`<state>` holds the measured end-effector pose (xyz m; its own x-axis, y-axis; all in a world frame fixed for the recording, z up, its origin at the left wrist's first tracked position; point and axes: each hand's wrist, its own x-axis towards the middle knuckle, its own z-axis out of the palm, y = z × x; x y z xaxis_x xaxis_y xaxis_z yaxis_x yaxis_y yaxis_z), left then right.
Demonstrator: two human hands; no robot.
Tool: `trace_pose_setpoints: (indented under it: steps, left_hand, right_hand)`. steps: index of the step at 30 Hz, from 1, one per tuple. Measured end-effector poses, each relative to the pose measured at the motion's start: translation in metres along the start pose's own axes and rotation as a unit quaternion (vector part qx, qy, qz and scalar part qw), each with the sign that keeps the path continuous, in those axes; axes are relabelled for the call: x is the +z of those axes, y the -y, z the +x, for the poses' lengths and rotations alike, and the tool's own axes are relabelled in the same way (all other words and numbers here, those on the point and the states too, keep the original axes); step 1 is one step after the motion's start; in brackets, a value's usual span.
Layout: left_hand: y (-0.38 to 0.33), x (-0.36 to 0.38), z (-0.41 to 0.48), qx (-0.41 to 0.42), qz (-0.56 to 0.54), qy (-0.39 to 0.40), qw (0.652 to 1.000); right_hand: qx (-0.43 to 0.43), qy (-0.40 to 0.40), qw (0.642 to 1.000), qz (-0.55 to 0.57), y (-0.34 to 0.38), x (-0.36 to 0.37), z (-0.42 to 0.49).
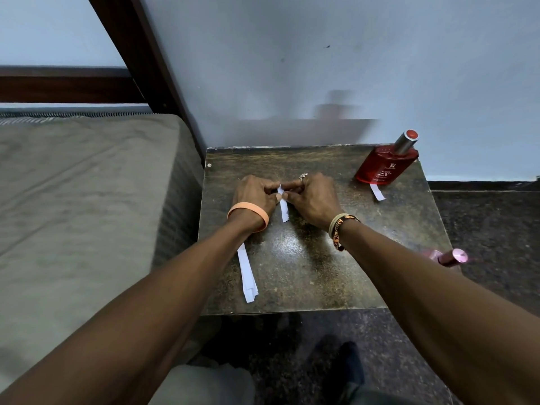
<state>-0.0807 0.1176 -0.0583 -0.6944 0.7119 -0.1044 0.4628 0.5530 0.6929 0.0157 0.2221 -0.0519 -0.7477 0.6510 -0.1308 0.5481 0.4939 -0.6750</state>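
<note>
Paper strip [283, 210] is pinched at its far end by the curled fingers [292, 185] of the left hand [252, 194] and the right hand [314, 197]. Its near end lies on the table [321, 273], just below the fingers. Red bottle [385, 168] stands well right of them.

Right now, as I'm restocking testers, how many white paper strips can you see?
3 at least: a held strip, pinched by the left hand and right hand; a second strip beside the red bottle; a strip pile by the left forearm, seemingly several overlapped, so more may hide.
</note>
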Motion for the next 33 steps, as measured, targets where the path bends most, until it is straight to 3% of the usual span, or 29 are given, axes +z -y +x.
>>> trace_pose_setpoints:
  steps: [19, 23, 27, 30, 33]
  left_hand:
    - [-0.001, 0.001, 0.0, 0.005, -0.012, 0.007, 1.0]
    - [-0.003, 0.002, -0.005, -0.053, -0.089, -0.04, 0.994]
    - [-0.013, -0.007, -0.02, -0.08, -0.165, -0.102, 0.978]
    - [-0.037, -0.007, -0.043, -0.028, -0.179, -0.123, 0.976]
    - [-0.071, 0.011, -0.069, 0.028, -0.171, -0.051, 0.984]
  right_hand:
    - [0.028, 0.001, 0.999, 0.033, 0.001, -0.003, -0.003]
    - [0.058, 0.014, 0.99, 0.128, -0.001, -0.015, -0.007]
    - [0.049, -0.036, 0.987, 0.151, 0.002, -0.039, -0.028]
    - [0.013, -0.095, 0.99, 0.106, 0.01, -0.071, -0.056]
    - [-0.024, -0.128, 0.991, -0.024, 0.01, -0.116, -0.092]
